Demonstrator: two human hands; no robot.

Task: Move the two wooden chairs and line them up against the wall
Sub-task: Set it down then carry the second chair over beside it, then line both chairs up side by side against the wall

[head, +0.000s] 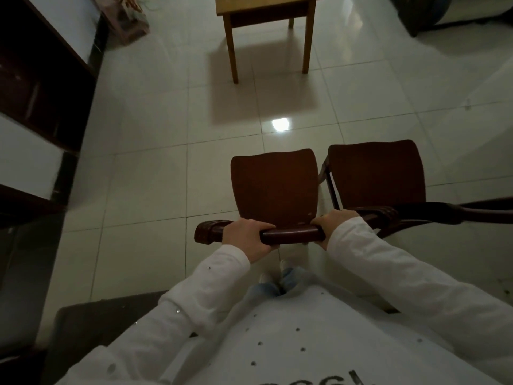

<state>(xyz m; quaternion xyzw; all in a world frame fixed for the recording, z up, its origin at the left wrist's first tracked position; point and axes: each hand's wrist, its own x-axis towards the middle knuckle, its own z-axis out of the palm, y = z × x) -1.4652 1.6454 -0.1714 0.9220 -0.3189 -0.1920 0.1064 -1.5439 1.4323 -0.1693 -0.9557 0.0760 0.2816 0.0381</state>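
Two dark reddish-brown wooden chairs stand side by side on the tiled floor, seen from behind and above. The left chair (pixel 274 187) is right in front of me. My left hand (pixel 247 237) grips the top rail of its backrest near the left end, fingers curled over it. My right hand (pixel 337 222) grips the same rail at its right end. The right chair (pixel 377 173) stands close beside it, its top rail running off to the right; neither hand holds it.
A light wooden table (pixel 266 12) stands ahead at the top centre. Dark shelving and a white wall (pixel 33 107) run along the left. A patterned bag (pixel 127 20) lies at the top left. Dark furniture sits at the top right. Open tiled floor lies between.
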